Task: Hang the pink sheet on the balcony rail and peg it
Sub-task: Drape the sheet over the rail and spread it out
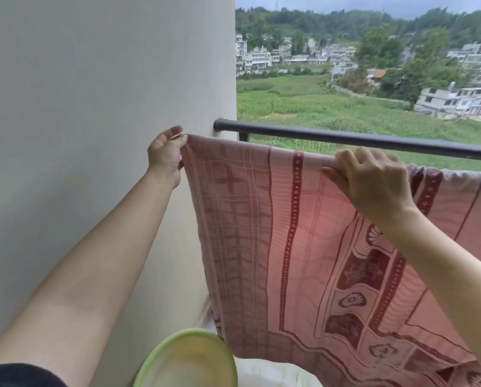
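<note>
**Status:** hanging step under way, not complete.

**Sheet:** the pink sheet (303, 233) is held spread on the near side of the balcony rail (345, 138). Its top edge is just below rail level and the rest hangs down toward the person.

**Left hand** (165, 156): at the rail's wall end, just beside and slightly below it. Grip: thumb and fingers pinch the sheet's corner.

**Right hand** (373, 182): further along, in front of the rail. Grip: fingers curled over the top hem, holding a fold.

**Btwn hands:** no cloth over the rail.

**Beyond right hand:** the edge runs on below the rail; cannot tell if it rests on anything.

**Pegs:** none in view, so pegging appears not started.

**Other:** green basin (186, 358) below the rail, near the sheet's lower edge.

**Est.:** under halfway. Left to do: lift edge over the rail, even out, peg.
</note>
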Demonstrator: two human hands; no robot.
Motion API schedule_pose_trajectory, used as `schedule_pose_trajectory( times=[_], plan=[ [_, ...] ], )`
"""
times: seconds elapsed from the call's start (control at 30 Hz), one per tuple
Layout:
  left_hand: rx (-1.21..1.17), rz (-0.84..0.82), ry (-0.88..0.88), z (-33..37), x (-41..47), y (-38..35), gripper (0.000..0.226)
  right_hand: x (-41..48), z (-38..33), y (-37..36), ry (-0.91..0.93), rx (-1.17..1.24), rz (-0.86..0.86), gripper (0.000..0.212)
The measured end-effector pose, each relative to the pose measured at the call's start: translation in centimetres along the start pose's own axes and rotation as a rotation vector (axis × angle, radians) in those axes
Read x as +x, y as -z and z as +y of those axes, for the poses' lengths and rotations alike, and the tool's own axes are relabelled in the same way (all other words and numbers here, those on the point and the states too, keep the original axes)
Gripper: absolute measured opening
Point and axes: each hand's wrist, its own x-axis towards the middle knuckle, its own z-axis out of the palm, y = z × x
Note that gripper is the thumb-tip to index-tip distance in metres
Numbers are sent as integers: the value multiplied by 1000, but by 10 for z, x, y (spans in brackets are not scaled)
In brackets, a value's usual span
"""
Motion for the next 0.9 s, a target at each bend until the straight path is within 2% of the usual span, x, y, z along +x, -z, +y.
schedule_pose_trajectory(
  times=[0.07,0.17,0.27,0.33,0.4,0.43,0.5,0.57,0.63,0.77,0.9],
  plan=[
    [-28,-3,5,0,2,5,21,-8,8,-1,-50,-49,20,62],
    [190,-15,-80,-2,3,6,14,-15,13,-5,-109,-113,7,64],
    [330,-19,-92,0,5,0,8,-15,12,-5,-113,-119,-41,66],
    [558,57,-153,4,3,-4,11,-15,13,-2,-97,-93,-46,67],
    [936,167,-344,5,-10,-13,29,-14,12,3,-92,-43,-39,66],
    [1058,152,-522,3,-21,-21,35,-13,11,5,-101,-25,-41,65],
    [1196,-65,-856,-3,-49,-45,43,-14,10,6,-131,-25,-64,61],
    [1313,-283,-949,-17,-71,-69,52,-20,17,7,-167,-46,-86,59],
    [1378,-315,-917,-31,-86,-86,53,-31,34,11,-188,-59,-80,58],
    [1330,-243,-953,-49,-86,-93,50,-60,75,19,-205,-110,-84,60],
    [1296,-213,-987,-56,-79,-93,53,-93,115,29,-359,-165,-124,69]
  ],
)
